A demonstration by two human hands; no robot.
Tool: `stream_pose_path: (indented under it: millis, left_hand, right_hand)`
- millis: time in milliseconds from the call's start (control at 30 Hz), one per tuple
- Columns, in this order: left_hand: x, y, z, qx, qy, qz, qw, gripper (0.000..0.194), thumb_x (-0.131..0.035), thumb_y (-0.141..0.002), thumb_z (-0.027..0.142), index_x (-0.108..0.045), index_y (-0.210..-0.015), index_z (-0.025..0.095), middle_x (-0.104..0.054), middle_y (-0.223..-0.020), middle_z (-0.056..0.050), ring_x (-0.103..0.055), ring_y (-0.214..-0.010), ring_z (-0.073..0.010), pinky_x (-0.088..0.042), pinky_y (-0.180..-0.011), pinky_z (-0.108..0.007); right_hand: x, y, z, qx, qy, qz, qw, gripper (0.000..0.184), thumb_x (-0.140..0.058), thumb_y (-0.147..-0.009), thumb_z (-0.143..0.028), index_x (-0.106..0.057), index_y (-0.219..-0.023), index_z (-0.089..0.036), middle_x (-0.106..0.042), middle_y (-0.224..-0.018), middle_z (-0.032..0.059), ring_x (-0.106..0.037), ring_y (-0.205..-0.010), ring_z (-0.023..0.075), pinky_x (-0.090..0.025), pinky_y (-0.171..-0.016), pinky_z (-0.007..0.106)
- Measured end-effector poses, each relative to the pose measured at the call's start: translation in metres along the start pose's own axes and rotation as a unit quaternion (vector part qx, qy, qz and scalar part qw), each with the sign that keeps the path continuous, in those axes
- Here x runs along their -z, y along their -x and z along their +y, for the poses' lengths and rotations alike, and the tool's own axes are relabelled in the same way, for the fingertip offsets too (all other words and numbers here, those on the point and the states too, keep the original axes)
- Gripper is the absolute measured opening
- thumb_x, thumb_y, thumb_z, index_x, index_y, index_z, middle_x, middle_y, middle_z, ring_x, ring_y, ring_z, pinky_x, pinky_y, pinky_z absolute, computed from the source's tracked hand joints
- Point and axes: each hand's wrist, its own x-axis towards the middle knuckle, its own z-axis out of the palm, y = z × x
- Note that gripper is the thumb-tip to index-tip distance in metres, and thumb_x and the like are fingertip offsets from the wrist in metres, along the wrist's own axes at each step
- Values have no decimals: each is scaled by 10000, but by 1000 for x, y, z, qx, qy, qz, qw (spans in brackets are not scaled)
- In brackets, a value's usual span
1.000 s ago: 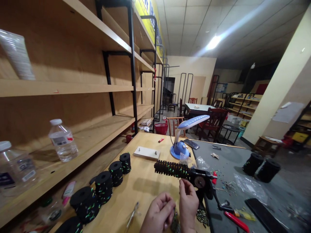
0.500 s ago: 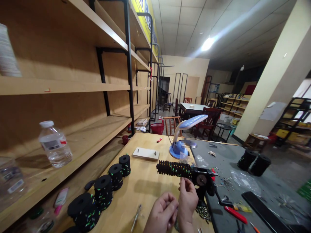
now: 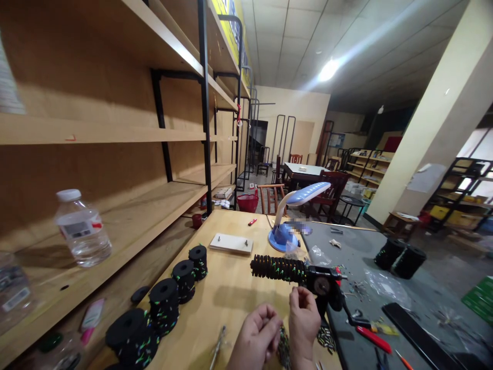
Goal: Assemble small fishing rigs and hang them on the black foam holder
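Pale wooden worktop [image 3: 227,280]: black foam spools [image 3: 164,299] look loaded, black ridged roll [image 3: 278,267] apparently unfinished; our left hand [image 3: 257,333], right hand [image 3: 304,314] pinch fingers [image 3: 266,312] together, contents unclear.

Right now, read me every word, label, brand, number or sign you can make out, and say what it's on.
None reads clearly.
Yellow banner: blue lettering, slanted and cut off, unreadable.
White-capped bottle label: print, too blurred.
Left-edge bottle label: too blurred.
Pillar paper: nothing legible.
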Motion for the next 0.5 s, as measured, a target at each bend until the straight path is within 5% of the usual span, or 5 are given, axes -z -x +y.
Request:
stream_pose_path:
  millis: [500]
  left_hand:
    - [2,-1,0,7,0,4,1000,492,-729,-633,605,-494,-693,177,-458,-448,79,-258,-367,-31,-141,-390,-191]
  right_hand:
    - [-11,6,-3,82,99,59,990,439,-532,-802,-562,-690,-860,-156,-717,-728,76,-582,-528,166,-458,-550,250]
